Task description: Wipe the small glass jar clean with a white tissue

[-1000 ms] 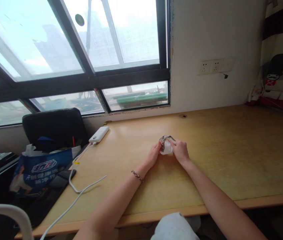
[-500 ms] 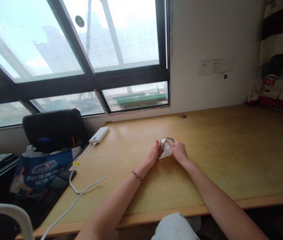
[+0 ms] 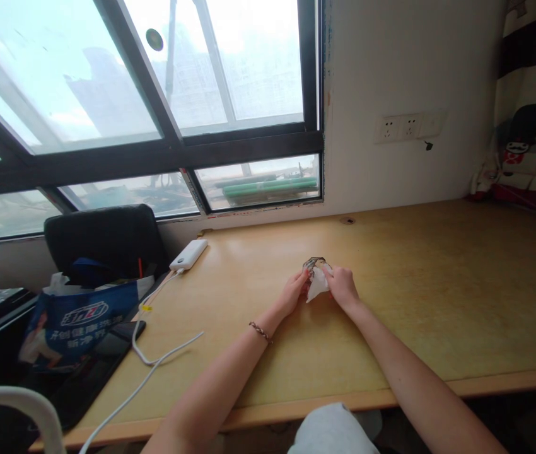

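Note:
Over the middle of the wooden desk (image 3: pixel 258 372), both my hands are closed around a small bundle. My left hand (image 3: pixel 294 294), with a braided bracelet (image 3: pixel 260 331) on its wrist, grips the left side of a shiny, dark-and-silver curved object (image 3: pixel 313 262); its kind cannot be made out. A white tissue or cloth (image 3: pixel 318 287) hangs below the curve, its lower corner pointing down. My right hand (image 3: pixel 343 287) pinches the white piece against the object's right side, thumb on top. The fingers beneath are hidden.
A white power bank (image 3: pixel 189 255) lies at the desk's left edge, its white cable (image 3: pixel 152 366) running toward the front. Left of the desk are a black chair (image 3: pixel 104 239) and a blue bag (image 3: pixel 79 321). Wall sockets (image 3: pixel 400 128) sit beyond the desk.
The shiny object has turned in my hands, showing a thinner arc on top. The white piece hangs in a narrower point, and my left fingers have shifted slightly right over the object.

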